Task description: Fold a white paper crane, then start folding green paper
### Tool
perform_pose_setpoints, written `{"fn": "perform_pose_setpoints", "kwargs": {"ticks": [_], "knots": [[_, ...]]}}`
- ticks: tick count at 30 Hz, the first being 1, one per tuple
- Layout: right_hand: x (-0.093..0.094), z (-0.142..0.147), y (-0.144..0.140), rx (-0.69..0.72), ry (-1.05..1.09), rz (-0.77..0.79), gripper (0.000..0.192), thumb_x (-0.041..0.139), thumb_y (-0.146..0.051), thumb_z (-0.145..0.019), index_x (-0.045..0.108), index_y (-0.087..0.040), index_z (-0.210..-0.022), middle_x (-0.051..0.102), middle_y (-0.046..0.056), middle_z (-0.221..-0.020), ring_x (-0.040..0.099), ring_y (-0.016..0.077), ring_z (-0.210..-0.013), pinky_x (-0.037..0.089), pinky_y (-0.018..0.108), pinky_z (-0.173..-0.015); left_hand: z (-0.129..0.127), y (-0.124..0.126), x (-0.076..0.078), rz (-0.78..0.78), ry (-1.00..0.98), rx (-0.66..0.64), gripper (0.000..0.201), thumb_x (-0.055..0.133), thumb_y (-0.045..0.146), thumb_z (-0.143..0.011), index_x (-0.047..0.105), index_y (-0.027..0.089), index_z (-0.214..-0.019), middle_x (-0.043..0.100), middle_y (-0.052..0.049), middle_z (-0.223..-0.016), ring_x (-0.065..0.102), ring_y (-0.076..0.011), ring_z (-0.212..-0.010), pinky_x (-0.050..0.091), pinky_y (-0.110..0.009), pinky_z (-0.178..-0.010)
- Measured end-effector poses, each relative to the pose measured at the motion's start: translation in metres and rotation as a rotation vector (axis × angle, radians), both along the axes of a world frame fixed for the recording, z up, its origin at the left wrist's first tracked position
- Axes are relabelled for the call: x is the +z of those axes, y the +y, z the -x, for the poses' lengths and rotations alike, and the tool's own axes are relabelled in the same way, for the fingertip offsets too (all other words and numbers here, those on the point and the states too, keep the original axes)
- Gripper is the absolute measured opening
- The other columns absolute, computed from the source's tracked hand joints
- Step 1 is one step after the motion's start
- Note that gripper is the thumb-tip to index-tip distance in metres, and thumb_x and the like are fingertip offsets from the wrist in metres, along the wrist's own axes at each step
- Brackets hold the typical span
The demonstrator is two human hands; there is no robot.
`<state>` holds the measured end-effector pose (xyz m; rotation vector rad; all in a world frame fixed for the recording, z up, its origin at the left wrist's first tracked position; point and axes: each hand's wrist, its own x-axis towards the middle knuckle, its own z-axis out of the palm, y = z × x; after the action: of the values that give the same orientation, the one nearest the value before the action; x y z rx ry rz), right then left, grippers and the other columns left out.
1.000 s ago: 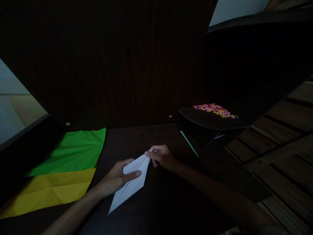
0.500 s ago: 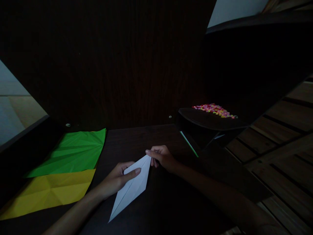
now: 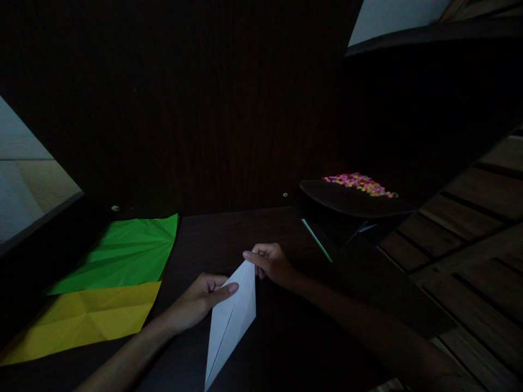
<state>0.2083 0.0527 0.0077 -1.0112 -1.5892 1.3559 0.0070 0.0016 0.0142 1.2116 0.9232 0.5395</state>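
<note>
Two bare hands meet at a long, narrow, kite-shaped piece of folded white paper in the lower middle of the frame, above a dark wooden bench. The left hand holds the paper's upper left edge, its fingers closed on the sheet with one laid flat across the top face. The right hand pinches the paper's upper tip, its fingers curled shut on that corner. From that tip the paper runs down and slightly left to a sharp point at the bottom edge of the frame, with a crease along its length. Whether the lower part touches the bench or is raised above it cannot be told in the dim light. On the left of the frame a creased green paper sheet lies flat on the bench, and a creased yellow paper sheet lies just below it, their edges meeting. At the right of centre a dark curved tray carries a heap of small pink and yellow pieces, and a thin green strip slants beneath it.
</note>
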Motion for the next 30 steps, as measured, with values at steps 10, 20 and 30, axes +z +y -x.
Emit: {"fn": "perform_pose_setpoints", "kwargs": {"ticks": [10, 20, 30], "knots": [[-0.006, 0.005, -0.01, -0.098, -0.065, -0.13, 0.036, 0.062, -0.042, -0.083, 0.05, -0.02, -0.056, 0.046, -0.006, -0.045, 0.042, 0.0088, -0.04, 0.032, 0.022, -0.041, -0.002, -0.003, -0.002, -0.006, -0.029, -0.141, 0.041, 0.066, 0.052, -0.08, 0.074, 0.012, -0.08, 0.069, -0.004, -0.072, 0.056, -0.0146, -0.061, 0.038, -0.023, -0.059], [0.002, 0.007, -0.018, -0.183, -0.207, -0.348, 0.035, 0.061, -0.037, -0.083, 0.055, -0.019, -0.054, 0.052, -0.003, -0.05, 0.049, 0.0119, -0.049, 0.036, 0.026, -0.054, -0.009, -0.008, -0.009, 0.013, -0.111, -0.148, 0.034, 0.071, 0.044, -0.079, 0.072, 0.013, -0.093, 0.074, -0.006, -0.083, 0.065, -0.0171, -0.068, 0.046, -0.024, -0.063], [-0.005, 0.012, -0.014, -0.114, 0.045, -0.053, 0.037, 0.064, -0.042, -0.077, 0.05, -0.018, -0.053, 0.044, -0.005, -0.049, 0.04, 0.0087, -0.047, 0.031, 0.022, -0.046, -0.013, -0.009, -0.009, -0.004, -0.089, -0.062, 0.028, 0.076, 0.036, -0.074, 0.073, 0.012, -0.088, 0.075, -0.005, -0.078, 0.066, -0.0166, -0.065, 0.048, -0.023, -0.06]]}}
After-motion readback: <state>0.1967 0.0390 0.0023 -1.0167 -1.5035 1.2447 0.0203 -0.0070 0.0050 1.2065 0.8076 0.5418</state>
